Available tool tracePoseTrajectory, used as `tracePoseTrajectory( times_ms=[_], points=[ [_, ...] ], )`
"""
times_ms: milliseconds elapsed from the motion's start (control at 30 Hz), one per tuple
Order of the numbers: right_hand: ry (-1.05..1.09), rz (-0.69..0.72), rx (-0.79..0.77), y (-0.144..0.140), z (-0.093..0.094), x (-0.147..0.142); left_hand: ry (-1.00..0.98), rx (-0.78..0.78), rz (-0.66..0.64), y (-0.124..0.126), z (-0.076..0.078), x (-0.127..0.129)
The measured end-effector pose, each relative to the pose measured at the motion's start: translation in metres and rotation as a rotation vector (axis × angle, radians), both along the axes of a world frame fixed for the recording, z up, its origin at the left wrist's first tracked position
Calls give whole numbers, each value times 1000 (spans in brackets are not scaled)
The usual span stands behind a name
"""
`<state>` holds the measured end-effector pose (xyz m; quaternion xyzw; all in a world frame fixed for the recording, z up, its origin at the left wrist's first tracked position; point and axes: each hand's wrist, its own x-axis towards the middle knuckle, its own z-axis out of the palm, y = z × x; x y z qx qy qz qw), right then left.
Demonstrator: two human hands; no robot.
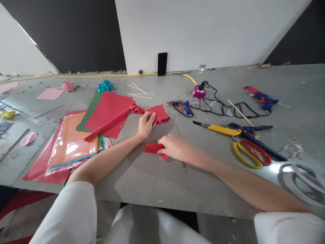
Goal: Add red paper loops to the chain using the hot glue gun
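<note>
Paper, red: one scalloped piece (160,113) under the left hand's (145,124) fingertips, one small folded piece (154,148) pinched in the right hand (172,147), both on the desk (157,176). Right of the hands lie two glue guns (183,106), two scissors (250,152) and one yellow utility knife (218,128).

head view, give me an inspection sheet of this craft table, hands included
surface: grey table, scraps scattered on it
job's things: small red paper piece under right hand; red scalloped paper at left hand
clutter: stack of coloured sheets, yellow utility knife, scissors, two glue guns, wooden sticks
hands: left rests on scalloped paper; right pinches the small piece
cables: black cord tangled, yellow cable along wall
surroundings: phone leaning on white wall
</note>
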<state>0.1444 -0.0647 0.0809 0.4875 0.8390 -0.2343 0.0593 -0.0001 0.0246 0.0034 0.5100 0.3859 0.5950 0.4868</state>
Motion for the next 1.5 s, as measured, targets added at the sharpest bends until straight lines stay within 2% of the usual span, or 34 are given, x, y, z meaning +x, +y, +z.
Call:
tracePoseTrajectory(
  times_ms=[67, 133, 233, 367, 433, 567, 633, 700, 767, 867, 933, 1067, 1300, 1400, 1500],
  points=[
    [-29, -70, 73, 20, -8, 9, -25, 2, 57, -1, 2, -1],
    [-37, -91, 81, 36, -16, 18, -32, 13, 133, -3, 3, -1],
    [-10, -126, 129, 48, -24, 25, -5, 69, 210, -7, 3, -1],
    [111, -134, 205, 49, -34, 23, -26, 129, 86, -15, 2, 1],
    [194, -81, 254, 48, -39, 20, -3, 153, 35, -18, 2, 1],
    [399, 27, 445, 53, -49, 26, 74, 189, 12, -21, 3, -1],
    [569, -92, 540, 59, -52, 33, 62, 197, 2, -21, 4, -1],
    [755, -290, 600, 65, -54, 38, 32, 179, -4, -22, 6, 0],
    [917, -425, 542, 71, -54, 42, 22, 131, -18, -21, 7, 0],
    [1069, -459, 305, 76, -54, 43, 67, 58, -56, -21, 8, 0],
    [1116, -469, 239, 77, -53, 43, 110, 39, -69, -20, 8, -1],
    [1138, -517, 313, 75, -56, 45, 132, 18, -54, -17, 9, -1],
    [1140, -593, 257, 77, -67, 45, 106, -61, -43, -12, 6, -1],
    [1072, -575, 348, 80, -66, 48, 121, -84, -49, -10, 4, -3],
    [864, -554, 567, 93, -64, 60, 109, -100, -33, -9, 4, -4]
  ],
)
